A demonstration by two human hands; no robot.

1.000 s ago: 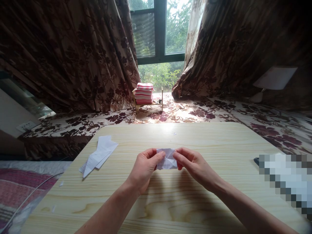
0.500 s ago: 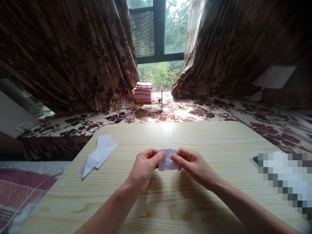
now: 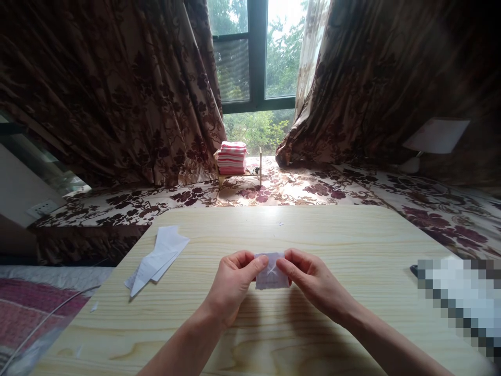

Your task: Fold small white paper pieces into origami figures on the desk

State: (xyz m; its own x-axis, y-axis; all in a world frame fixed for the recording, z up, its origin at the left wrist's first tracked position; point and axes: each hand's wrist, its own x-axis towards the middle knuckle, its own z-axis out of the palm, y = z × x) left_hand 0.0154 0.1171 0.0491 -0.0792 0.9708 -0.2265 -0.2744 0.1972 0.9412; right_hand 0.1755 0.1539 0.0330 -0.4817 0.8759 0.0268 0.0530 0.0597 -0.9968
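Note:
A small piece of white paper [image 3: 273,280] with creases crossing near its middle is held above the wooden table [image 3: 313,230]. My left hand [image 3: 238,277] pinches its left side, thumb in front and fingers behind. On the right side, my right hand [image 3: 307,271] grips it the same way. The fingertips behind the paper are mostly hidden. Folded white paper pieces [image 3: 158,258] lie overlapping on the table's left part, apart from both hands.
Small paper scraps lie at the table's far side [image 3: 281,224] and left edge [image 3: 94,307]. A blurred-out object [image 3: 462,303] rests at the right. Beyond the table, a small rack [image 3: 260,169] holds stacked pink-and-white cloths [image 3: 231,158]. A lamp [image 3: 436,136] stands far right.
The whole scene sits slightly lower in view, as the camera has tilted up a little. Both hands keep their pinch, and the paper's top edge now looks straighter.

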